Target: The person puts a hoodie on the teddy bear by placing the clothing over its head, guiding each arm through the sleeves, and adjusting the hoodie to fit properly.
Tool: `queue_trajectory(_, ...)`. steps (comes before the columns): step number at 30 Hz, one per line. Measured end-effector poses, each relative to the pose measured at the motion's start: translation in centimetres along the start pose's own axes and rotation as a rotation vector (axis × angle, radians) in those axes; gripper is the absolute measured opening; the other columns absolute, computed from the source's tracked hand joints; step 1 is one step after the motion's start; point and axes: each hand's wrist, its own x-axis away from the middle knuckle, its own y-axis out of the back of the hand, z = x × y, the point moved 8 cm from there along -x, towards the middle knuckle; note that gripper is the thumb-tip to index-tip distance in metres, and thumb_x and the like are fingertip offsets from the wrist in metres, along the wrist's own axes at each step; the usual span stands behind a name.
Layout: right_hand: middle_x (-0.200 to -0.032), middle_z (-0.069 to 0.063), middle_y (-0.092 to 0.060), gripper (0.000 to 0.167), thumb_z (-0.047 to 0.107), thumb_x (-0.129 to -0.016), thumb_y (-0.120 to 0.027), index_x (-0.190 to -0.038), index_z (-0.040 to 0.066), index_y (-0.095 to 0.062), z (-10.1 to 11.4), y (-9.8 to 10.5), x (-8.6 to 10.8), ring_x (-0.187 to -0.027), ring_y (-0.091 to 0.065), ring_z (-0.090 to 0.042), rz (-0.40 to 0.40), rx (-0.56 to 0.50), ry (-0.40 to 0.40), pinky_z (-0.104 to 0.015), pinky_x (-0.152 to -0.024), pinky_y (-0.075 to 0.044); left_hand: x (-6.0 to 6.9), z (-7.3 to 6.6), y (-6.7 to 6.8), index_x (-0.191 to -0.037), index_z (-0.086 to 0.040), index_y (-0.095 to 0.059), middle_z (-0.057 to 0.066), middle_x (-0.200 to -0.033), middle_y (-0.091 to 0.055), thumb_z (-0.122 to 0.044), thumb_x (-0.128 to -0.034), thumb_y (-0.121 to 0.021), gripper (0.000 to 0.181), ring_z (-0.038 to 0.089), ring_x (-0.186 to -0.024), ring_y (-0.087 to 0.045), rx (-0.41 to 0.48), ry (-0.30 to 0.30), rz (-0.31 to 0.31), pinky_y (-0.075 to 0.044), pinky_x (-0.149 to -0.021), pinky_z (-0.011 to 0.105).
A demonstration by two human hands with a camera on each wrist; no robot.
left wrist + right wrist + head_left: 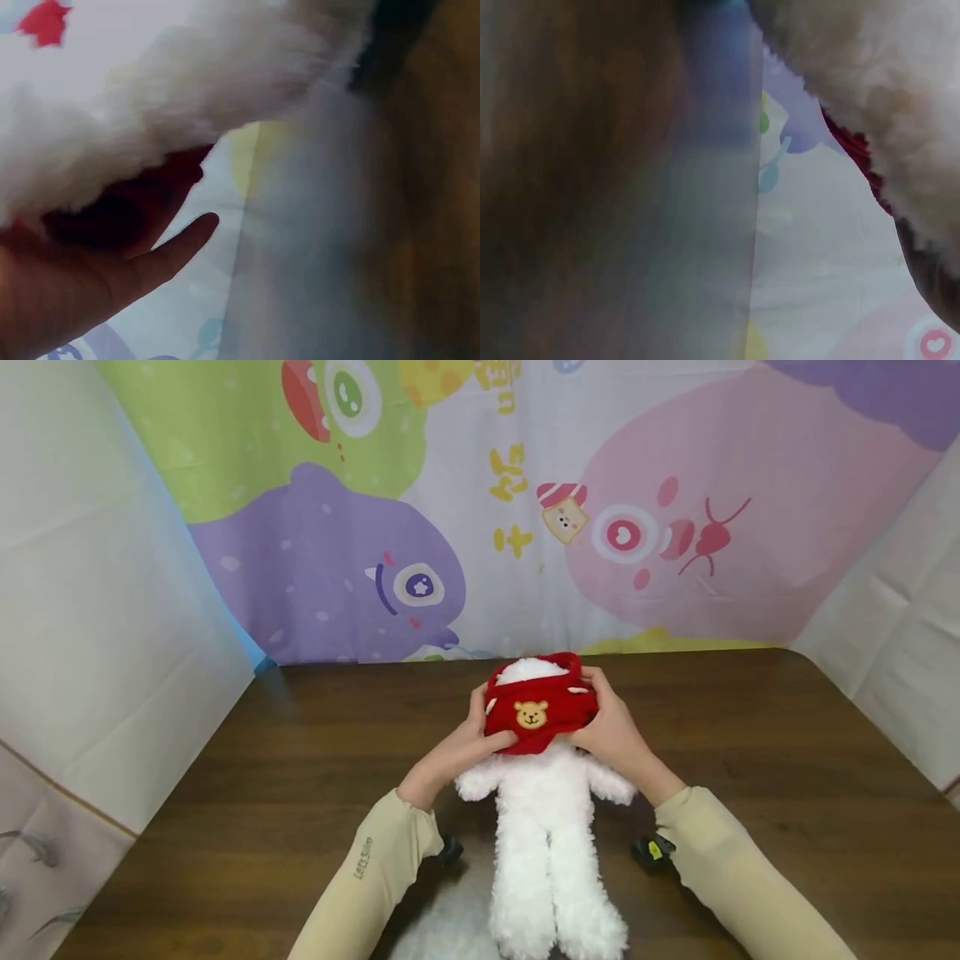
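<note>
A white fluffy plush toy point(543, 827) lies on the brown table, legs toward the near edge. Over its head sits a red cloth piece point(555, 718) with a bear-face patch; white fur shows at its top. The left hand point(457, 743) grips the cloth's left side, thumb on the front. On the other side the right hand point(615, 727) holds the cloth's right edge. In the left wrist view, the left hand point(82, 292) is beside white fur point(172, 97) and red cloth point(172, 176). The right wrist view shows fur point(885, 97) and a sliver of red cloth point(855, 150), with the right hand partly visible.
Behind the wooden table point(337, 718) hangs a curtain point(487, 593) with cartoon monsters. White fluffy material point(446, 922) lies left of the toy's legs. Dark devices point(651, 852) show under both wrists. White cloth walls point(97, 577) stand at both sides.
</note>
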Motion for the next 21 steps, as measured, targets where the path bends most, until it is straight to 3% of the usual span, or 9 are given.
queue_trajectory(7,-0.120,-0.012,-0.051,0.069,0.007,-0.067,-0.079,-0.123,0.011,-0.039,1.4,-0.5,0.3,-0.105,-0.052,-0.028,0.011,0.018,0.089,-0.043,-0.082,-0.049,0.9,0.0,0.2,-0.142,-0.020,0.008,0.008,-0.143,-0.015,-0.025,-0.0839,-0.052,0.084,0.025,-0.131,-0.018,0.071,0.051,0.108,-0.025,-0.106,0.048)
queue_trajectory(10,-0.116,-0.013,-0.051,0.061,0.005,-0.068,-0.078,-0.118,0.006,-0.043,2.1,-0.6,0.3,-0.102,-0.052,-0.027,0.019,0.052,0.144,-0.041,-0.080,-0.049,1.1,-0.2,0.3,-0.142,-0.018,0.010,0.008,-0.143,-0.015,-0.025,-0.0832,-0.053,0.087,0.026,-0.131,-0.017,0.091,0.074,0.117,-0.023,-0.107,0.049)
queue_trajectory(13,-0.117,-0.013,-0.051,0.055,0.003,-0.071,-0.074,-0.118,0.003,-0.046,2.2,-0.5,0.3,-0.102,-0.052,-0.026,0.015,0.105,0.159,-0.038,-0.081,-0.048,0.8,-0.3,0.4,-0.141,-0.017,0.003,0.008,-0.138,-0.027,-0.029,-0.0812,-0.061,0.088,0.024,-0.126,-0.029,0.069,0.098,0.024,-0.031,-0.103,0.045)
queue_trajectory(16,-0.122,-0.015,-0.050,0.056,0.001,-0.076,-0.070,-0.126,0.002,-0.045,2.0,-0.4,0.4,-0.102,-0.052,-0.027,0.027,0.120,0.122,-0.035,-0.080,-0.049,0.4,-0.2,0.9,-0.137,-0.019,-0.009,0.005,-0.130,-0.039,-0.034,-0.0731,-0.072,0.091,0.021,-0.117,-0.041,0.041,0.138,-0.159,-0.039,-0.096,0.040)
queue_trajectory(21,-0.124,-0.018,-0.051,0.059,0.000,-0.078,-0.067,-0.130,0.005,-0.040,2.5,-0.4,0.6,-0.099,-0.054,-0.029,0.037,0.053,0.089,-0.027,-0.073,-0.050,0.5,-0.2,1.8,-0.133,-0.020,-0.025,0.002,-0.125,-0.046,-0.030,-0.0680,-0.078,0.084,0.019,-0.111,-0.047,0.130,0.121,-0.397,-0.042,-0.093,0.037)
